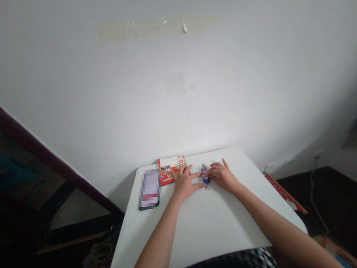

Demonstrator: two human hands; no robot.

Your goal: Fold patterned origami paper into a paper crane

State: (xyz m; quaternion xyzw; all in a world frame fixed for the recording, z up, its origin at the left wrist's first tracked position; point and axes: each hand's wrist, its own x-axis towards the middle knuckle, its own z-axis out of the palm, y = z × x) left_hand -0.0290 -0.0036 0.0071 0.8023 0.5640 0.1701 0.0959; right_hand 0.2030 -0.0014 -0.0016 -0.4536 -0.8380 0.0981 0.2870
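A small folded piece of patterned paper (205, 175), blue and purple with a pointed upper end, lies on the white table between my hands. My left hand (184, 185) comes at it from the left, thumb and forefinger stretched to its edge and holding it; its other fingers spread over the lower right of a red and white booklet or packet (168, 175). From the right, the fingers of my right hand (223, 176) bend onto the paper's right side, with one finger raised. Fingertips hide parts of the paper.
Left of the booklet, a phone (149, 191) with a blurred screen lies on the white table (207, 232). A pale wall (177, 117) rises behind the far edge. A dark slanting frame (48, 155) stands at the left. Beyond the table's right side are a red patterned item (281, 189) and a cable (313, 201).
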